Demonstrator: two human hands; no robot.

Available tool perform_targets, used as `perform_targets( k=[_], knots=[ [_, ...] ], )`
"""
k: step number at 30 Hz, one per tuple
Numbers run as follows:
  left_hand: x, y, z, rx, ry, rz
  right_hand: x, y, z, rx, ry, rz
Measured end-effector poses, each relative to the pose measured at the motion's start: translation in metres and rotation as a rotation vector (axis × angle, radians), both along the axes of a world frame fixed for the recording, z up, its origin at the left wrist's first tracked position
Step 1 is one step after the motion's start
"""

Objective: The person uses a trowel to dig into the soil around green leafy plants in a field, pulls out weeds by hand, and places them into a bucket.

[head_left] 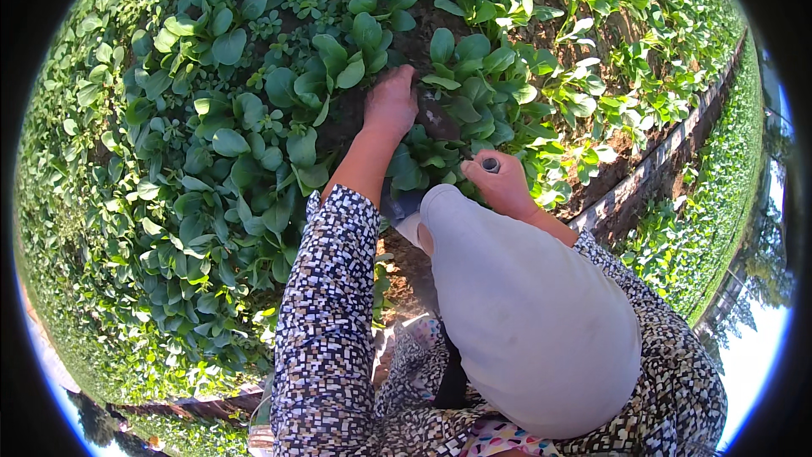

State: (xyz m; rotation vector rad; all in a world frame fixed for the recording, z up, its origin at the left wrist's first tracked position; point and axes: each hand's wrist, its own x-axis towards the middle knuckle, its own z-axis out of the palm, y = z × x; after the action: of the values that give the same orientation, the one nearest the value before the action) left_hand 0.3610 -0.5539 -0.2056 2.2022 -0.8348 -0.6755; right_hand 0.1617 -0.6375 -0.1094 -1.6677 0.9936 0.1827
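My left hand [392, 103] reaches down among the leafy green plants [342, 59]. Its fingers curl toward the soil, and whatever they grip is hidden under the hand. Close by on the right, my right hand [505, 186] is closed round a tool handle [490, 165], whose round dark end points up. The rest of that tool is out of sight behind the fist and leaves. Between my two hands stand broad-leaved stems and a dark brown patch [438, 121] that I cannot make out clearly.
A large pale grey rounded form [533, 313], seemingly my bent knee, rises just below the right hand. Dense leafy plants [194, 195] spread to the left. A low, pale bed edge [634, 182] runs along the right, with more green rows [719, 203] beyond it.
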Motion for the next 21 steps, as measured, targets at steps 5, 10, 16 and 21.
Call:
perform_targets(
  k=[5, 10, 16, 21],
  knots=[
    [-0.007, -0.014, -0.01, 0.071, -0.127, -0.056, 0.011, 0.006, -0.002, -0.019, -0.038, -0.001],
    [-0.01, -0.021, -0.015, 0.125, -0.085, 0.104, 0.032, 0.01, -0.015, -0.231, -0.073, 0.066],
    [-0.008, 0.001, -0.03, -0.026, -0.014, 0.221, 0.032, 0.0, -0.015, -0.229, 0.0, 0.175],
    [-0.028, 0.036, -0.018, -0.425, 0.637, 0.683, 0.028, -0.001, 0.008, 0.455, 0.016, -0.273]
  ],
)
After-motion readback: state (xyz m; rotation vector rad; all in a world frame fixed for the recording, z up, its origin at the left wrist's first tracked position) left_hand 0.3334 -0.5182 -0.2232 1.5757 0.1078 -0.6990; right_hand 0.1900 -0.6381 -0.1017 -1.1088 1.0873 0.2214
